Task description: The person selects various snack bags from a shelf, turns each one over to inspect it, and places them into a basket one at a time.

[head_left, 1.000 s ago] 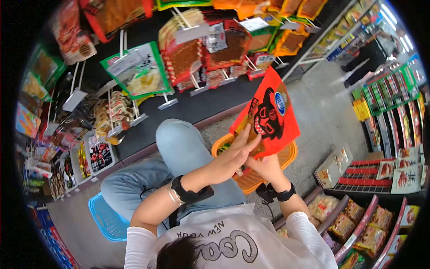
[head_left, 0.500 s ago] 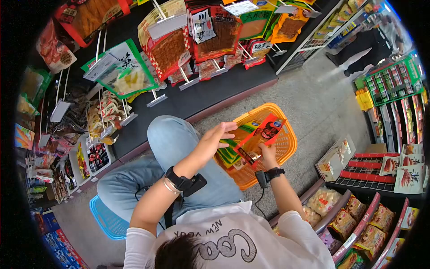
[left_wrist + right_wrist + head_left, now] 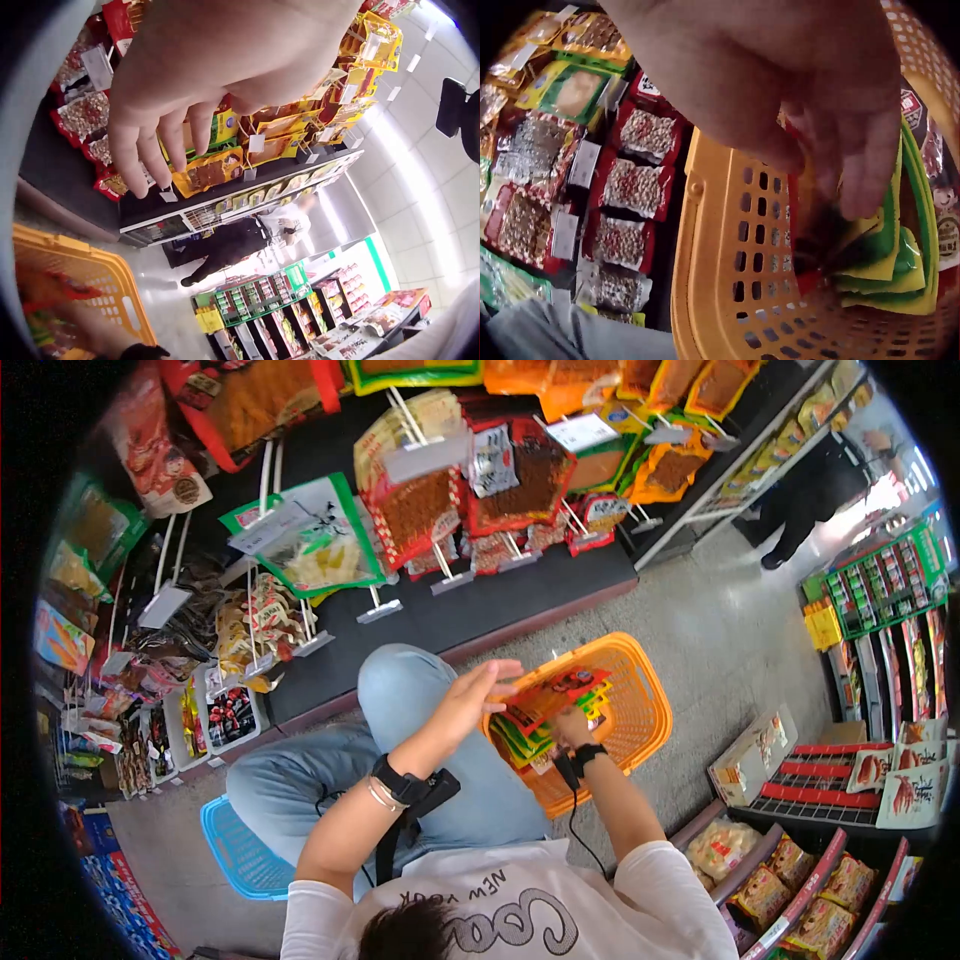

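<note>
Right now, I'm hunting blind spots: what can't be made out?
Whether the right hand's fingers grip anything: right wrist view, dark shadow.
Anything beneath the green packets: head view, covered by them.
White price tag's print: head view, too small.
Rest of the blue basket: head view, behind the leg.

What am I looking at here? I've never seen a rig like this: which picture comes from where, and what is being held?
There is no robot: these are a person's bare hands. The large round view comes from a camera worn on the head, looking down; the other two come from a camera on each wrist.

The left hand is open and holds nothing. The right hand reaches into an orange basket, at a red packet; I cannot tell whether it grips it. Green-and-yellow packets lie in there too. A blue basket sits on the person's other side, and food packets hang on the rack ahead.
</note>
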A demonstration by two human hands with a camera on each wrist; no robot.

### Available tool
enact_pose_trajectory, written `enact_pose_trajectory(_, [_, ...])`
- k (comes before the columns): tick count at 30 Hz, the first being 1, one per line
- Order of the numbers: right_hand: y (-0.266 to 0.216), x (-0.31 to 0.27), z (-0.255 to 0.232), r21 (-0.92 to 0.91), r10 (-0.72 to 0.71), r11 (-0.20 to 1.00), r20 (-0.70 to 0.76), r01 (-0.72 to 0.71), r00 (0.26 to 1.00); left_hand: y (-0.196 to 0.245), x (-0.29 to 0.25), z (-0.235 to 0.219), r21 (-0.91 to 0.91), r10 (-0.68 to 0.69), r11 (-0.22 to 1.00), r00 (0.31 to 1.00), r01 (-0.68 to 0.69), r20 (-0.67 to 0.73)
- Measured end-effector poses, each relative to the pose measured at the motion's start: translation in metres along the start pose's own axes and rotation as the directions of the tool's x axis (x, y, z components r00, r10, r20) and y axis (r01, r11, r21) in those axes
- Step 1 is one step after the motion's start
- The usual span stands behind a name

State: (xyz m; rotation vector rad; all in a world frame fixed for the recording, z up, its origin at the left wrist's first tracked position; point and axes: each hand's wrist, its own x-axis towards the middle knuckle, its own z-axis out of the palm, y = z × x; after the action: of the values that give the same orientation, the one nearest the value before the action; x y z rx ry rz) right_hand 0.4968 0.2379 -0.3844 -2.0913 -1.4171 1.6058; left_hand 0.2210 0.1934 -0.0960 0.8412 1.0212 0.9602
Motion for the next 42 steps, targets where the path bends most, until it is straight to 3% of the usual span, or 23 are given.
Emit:
enact_pose_trajectory(2, [-0.012, -0.015, -0.002, -0.225, -0.287, 0.943, -0.174, 0.246, 0.942, 0.005, -0.006, -0.007, -0.001, 0.021, 1.000, 0.999, -0.021, -0.029])
enact_pose_trajectory(4, [-0.036, -0.030, -0.004, -0.236, -0.468, 0.875, -0.186, 0.423, 0.864, 0.012, -0.012, -0.019, -0.001, 0.069, 0.998, 0.996, -0.069, -0.064])
enact_pose_trajectory(6, [-0.076, -0.054, -0.004, -0.053, -0.581, 0.814, -0.108, 0.579, 0.807, 0.023, -0.019, -0.031, 0.002, 0.129, 0.992, 0.985, -0.130, -0.110])
enact_pose_trajectory(8, [-0.142, -0.099, -0.003, 0.059, -0.628, 0.777, 0.000, 0.627, 0.778, 0.034, -0.027, -0.045, -0.002, 0.191, 0.981, 0.966, -0.194, -0.175])
enact_pose_trajectory(12, [-0.258, -0.176, 0.005, 0.076, -0.793, 0.603, 0.163, 0.794, 0.587, 0.063, -0.054, -0.072, 0.015, 0.307, 0.949, 0.908, -0.316, -0.284])
enact_pose_trajectory(13, [-0.281, -0.187, 0.009, 0.152, -0.819, 0.570, 0.179, 0.808, 0.545, 0.073, -0.062, -0.078, 0.036, 0.339, 0.938, 0.890, -0.345, -0.305])
enact_pose_trajectory(18, [-0.389, -0.249, 0.021, 0.471, -0.899, 0.437, 0.212, 0.766, 0.382, 0.115, -0.095, -0.108, 0.076, 0.480, 0.864, 0.770, -0.497, -0.420])
enact_pose_trajectory(21, [-0.442, -0.263, 0.023, 0.542, -0.930, 0.367, 0.215, 0.756, 0.298, 0.146, -0.107, -0.125, 0.145, 0.573, 0.804, 0.686, -0.576, -0.449])
enact_pose_trajectory(24, [-0.484, -0.275, 0.026, 0.548, -0.942, 0.337, 0.192, 0.765, 0.276, 0.177, -0.111, -0.141, 0.180, 0.642, 0.746, 0.620, -0.641, -0.451])
enact_pose_trajectory(28, [-0.524, -0.281, 0.034, 0.610, -0.895, 0.438, 0.227, 0.660, 0.385, 0.211, -0.100, -0.157, 0.211, 0.708, 0.672, 0.531, -0.710, -0.465])
enact_pose_trajectory(32, [-0.563, -0.267, 0.037, 0.654, -0.896, 0.425, 0.202, 0.626, 0.396, 0.238, -0.080, -0.174, 0.346, 0.779, 0.596, 0.417, -0.725, -0.467])
enact_pose_trajectory(35, [-0.597, -0.248, 0.035, 0.607, -0.907, 0.396, 0.142, 0.689, 0.396, 0.255, -0.062, -0.182, 0.421, 0.780, 0.597, 0.371, -0.683, -0.504])
enact_pose_trajectory(38, [-0.621, -0.228, 0.034, 0.503, -0.899, 0.410, 0.083, 0.761, 0.429, 0.258, -0.029, -0.215, 0.593, 0.790, 0.607, 0.316, -0.529, -0.526])
enact_pose_trajectory(39, [-0.628, -0.222, 0.034, 0.468, -0.886, 0.436, 0.074, 0.768, 0.458, 0.265, -0.039, -0.206, 0.615, 0.756, 0.653, 0.341, -0.442, -0.559])
enact_pose_trajectory(42, [-0.637, -0.209, 0.033, 0.405, -0.864, 0.488, 0.096, 0.774, 0.494, 0.270, -0.030, -0.223, 0.584, 0.705, 0.701, 0.519, -0.408, -0.483])
